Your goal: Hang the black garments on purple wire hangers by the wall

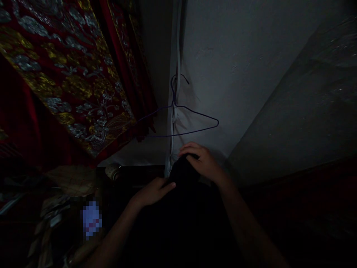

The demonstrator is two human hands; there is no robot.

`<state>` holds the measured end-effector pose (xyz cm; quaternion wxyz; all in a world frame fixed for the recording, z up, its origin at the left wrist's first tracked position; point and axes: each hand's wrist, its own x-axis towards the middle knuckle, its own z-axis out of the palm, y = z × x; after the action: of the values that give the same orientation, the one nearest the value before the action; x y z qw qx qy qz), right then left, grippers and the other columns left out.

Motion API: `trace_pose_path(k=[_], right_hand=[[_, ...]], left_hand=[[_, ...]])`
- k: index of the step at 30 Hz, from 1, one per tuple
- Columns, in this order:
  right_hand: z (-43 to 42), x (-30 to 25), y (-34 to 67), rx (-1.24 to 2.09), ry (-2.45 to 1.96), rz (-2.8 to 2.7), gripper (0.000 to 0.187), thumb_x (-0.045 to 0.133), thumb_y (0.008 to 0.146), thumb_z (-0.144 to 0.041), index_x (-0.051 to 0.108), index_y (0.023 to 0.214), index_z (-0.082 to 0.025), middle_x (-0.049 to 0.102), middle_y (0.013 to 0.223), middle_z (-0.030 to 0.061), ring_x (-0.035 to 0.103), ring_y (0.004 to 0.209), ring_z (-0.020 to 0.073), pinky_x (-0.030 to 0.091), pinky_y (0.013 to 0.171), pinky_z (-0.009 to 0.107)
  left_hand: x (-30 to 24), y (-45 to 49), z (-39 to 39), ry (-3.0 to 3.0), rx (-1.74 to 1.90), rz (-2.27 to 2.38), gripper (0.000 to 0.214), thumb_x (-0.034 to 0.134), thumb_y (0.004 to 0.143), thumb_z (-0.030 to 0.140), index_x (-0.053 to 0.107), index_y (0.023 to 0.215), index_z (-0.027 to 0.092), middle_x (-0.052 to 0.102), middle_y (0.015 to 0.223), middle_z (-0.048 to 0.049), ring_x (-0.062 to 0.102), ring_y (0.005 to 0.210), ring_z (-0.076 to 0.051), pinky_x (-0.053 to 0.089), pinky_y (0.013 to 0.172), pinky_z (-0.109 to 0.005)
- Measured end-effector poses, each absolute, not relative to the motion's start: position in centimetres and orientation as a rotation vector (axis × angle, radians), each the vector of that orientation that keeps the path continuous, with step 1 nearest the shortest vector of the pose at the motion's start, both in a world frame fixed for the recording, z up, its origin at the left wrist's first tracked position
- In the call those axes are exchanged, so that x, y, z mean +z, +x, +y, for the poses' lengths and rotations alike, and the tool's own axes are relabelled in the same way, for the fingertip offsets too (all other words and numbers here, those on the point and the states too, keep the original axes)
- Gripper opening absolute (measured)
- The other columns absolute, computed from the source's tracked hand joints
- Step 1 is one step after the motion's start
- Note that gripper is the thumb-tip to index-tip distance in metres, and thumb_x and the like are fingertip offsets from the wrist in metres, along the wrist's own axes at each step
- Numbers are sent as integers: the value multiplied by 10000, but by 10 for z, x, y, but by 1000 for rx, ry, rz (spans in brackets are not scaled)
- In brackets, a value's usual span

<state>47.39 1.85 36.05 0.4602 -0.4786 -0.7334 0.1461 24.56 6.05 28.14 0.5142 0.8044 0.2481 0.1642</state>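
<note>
At the near centre, a mass of dark cloth [185,172] rises between two bare forearms, its folds and lower extent lost in shadow. The left hand [154,190] lies at the cloth's left side, thumb extended across it; its fingers are largely hidden, so whether they pinch the fabric cannot be told. The right hand [203,160], slightly farther off, curls over the cloth's far end, thumb on the near side and fingers bent around the top, gripping it. To the left is dim clutter [52,216] (a pixelated patch covers part of it), with a pale, perforated round object [112,171] just beyond. Farther, past the hands, a thin dark hanger [195,131] hangs bare on a white cord [179,41]. At far left hangs a red textile [75,78] with gold and silver ornament; at far right stands a grey wall [237,48], darker in its right part.
</note>
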Motion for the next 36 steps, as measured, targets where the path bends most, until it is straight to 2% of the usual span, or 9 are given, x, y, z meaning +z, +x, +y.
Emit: trace_pose_path(k=[3,6,9,13,19,23,27,31,36], right_hand=[[46,367,492,104,-1240,-1644,279,595,853,-192,761,1072,-240,712,1048,65,660,1007,212,519,919,355],[73,355,500,73,-1319,-1464,369,608,888,-304,696,1233,-204,742,978,73,682,860,220,548,795,350],[92,341,504,76,-1324,-1451,413,545,933,-349,652,1300,-191,753,1078,91,700,926,231,540,845,357],[104,335,513,94,-1316,-1573,324,492,956,-330,714,1155,-203,747,1143,89,681,1084,241,494,961,369],[89,347,538,35,-1356,-1561,244,540,917,-373,720,921,-207,740,868,50,677,842,222,498,796,325],[59,363,559,210,-1319,-1565,246,626,841,-423,688,769,-196,674,705,12,620,678,178,463,638,281],[30,377,566,262,-1345,-1582,253,664,825,-431,700,783,-184,667,679,9,592,618,158,432,579,267],[18,388,560,140,-1375,-1656,257,621,864,-416,692,769,-188,665,685,14,592,631,158,418,584,271],[16,391,555,26,-1419,-1681,245,604,875,-392,685,740,-205,633,618,-9,546,560,138,392,565,277]], left_hand=[[292,233,69,1974,456,609,465,581,940,532,679,1276,226,719,1260,-61,670,1147,-292,491,1059,-448],[307,223,77,1969,632,701,414,631,920,481,699,1229,215,719,1259,-60,670,1138,-277,492,1063,-422],[307,218,84,1913,771,736,343,691,878,424,726,1156,227,745,1185,-45,684,1096,-256,527,1019,-388],[292,220,87,1873,837,684,453,781,784,265,708,1231,281,710,1272,-73,667,1165,-261,531,1007,-359],[279,213,98,1871,806,690,644,810,713,168,651,1322,302,712,1272,-77,666,1184,-276,499,1027,-375],[283,190,116,1898,659,774,325,825,705,230,778,1020,293,786,1016,-60,726,937,-273,530,860,-313],[307,172,131,2046,624,817,69,796,722,274,735,692,283,724,681,-29,670,651,-234,517,750,-297],[349,172,136,2484,776,900,96,654,831,292,747,827,271,766,1007,-81,687,983,-296,468,1004,-412],[391,173,122,2721,1084,1054,115,587,857,253,700,834,251,659,1369,-72,447,1377,-390,271,1170,-605]])
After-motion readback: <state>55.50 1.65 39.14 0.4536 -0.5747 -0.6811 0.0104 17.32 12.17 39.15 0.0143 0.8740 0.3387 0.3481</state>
